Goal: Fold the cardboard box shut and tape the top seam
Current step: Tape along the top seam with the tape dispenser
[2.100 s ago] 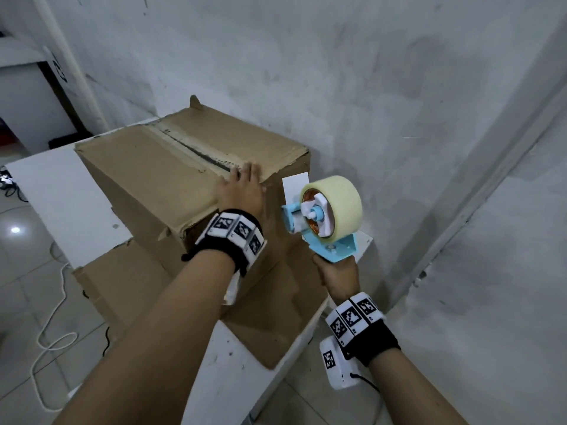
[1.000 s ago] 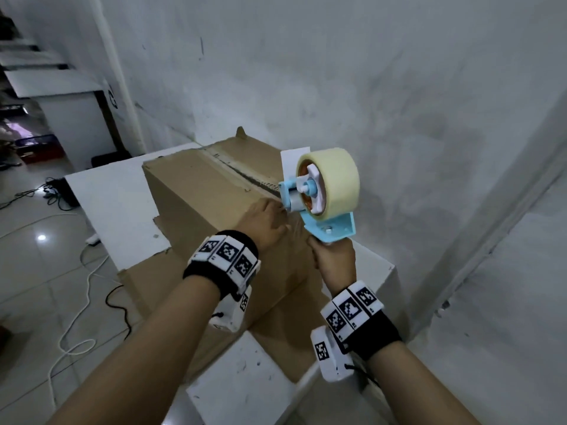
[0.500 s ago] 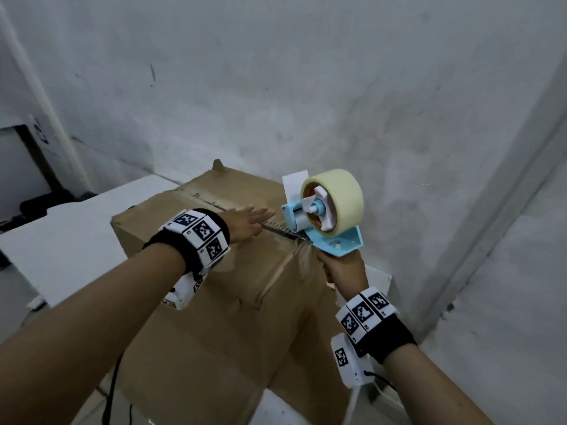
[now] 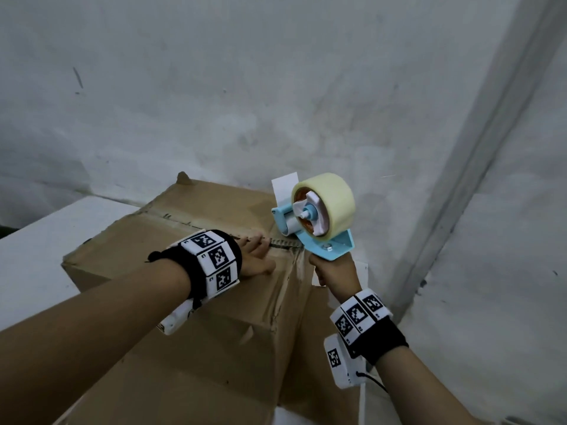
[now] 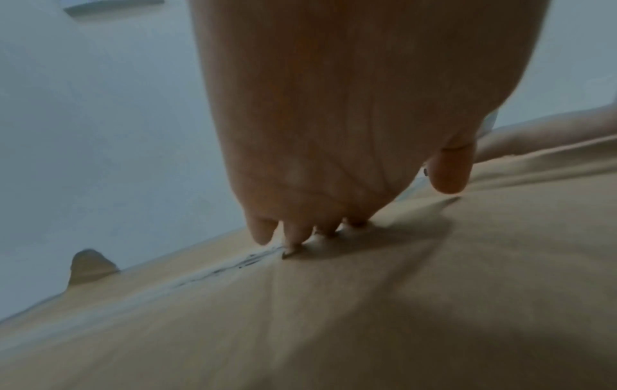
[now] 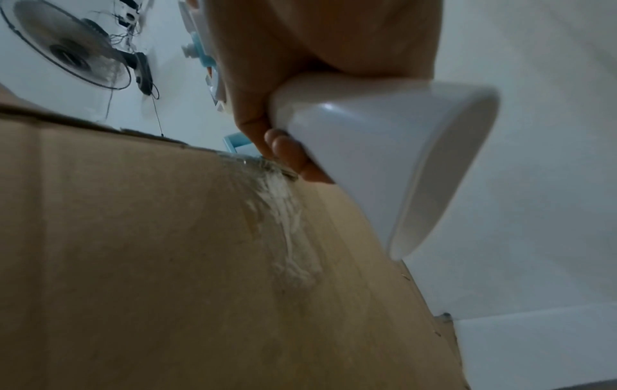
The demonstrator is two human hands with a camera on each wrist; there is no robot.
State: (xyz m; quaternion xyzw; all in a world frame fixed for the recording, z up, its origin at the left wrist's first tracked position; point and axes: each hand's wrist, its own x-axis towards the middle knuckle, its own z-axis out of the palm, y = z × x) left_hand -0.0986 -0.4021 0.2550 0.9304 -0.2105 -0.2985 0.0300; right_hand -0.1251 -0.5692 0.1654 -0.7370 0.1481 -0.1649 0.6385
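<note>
**Tape gun at the edge of the box**

A big brown cardboard box (image 4: pixel 171 302) sits on a white table (image 4: pixel 36 240), close to a grey wall (image 4: pixel 276 87). Its top flaps are folded down flat. A dark seam (image 4: pixel 190 223) runs across the top where the flaps meet.

The left hand (image 4: pixel 256 259) lies flat on top of the box. Its fingers (image 5: pixel 293 234) are straight and press down right at the seam. This grip holds nothing.

The right hand (image 4: pixel 336 269) is wrapped tight around the white handle (image 6: pixel 384 147) of a blue tape gun (image 4: pixel 310 223). The gun holds a fat roll of pale tape (image 4: pixel 329 199). The front of the gun touches the near end of the seam, at the top edge of the box. Crinkled clear tape (image 6: pixel 284 211) is stuck on the side of the box just below that edge.

A fan (image 6: pixel 70 50) hangs on the wall behind.
</note>
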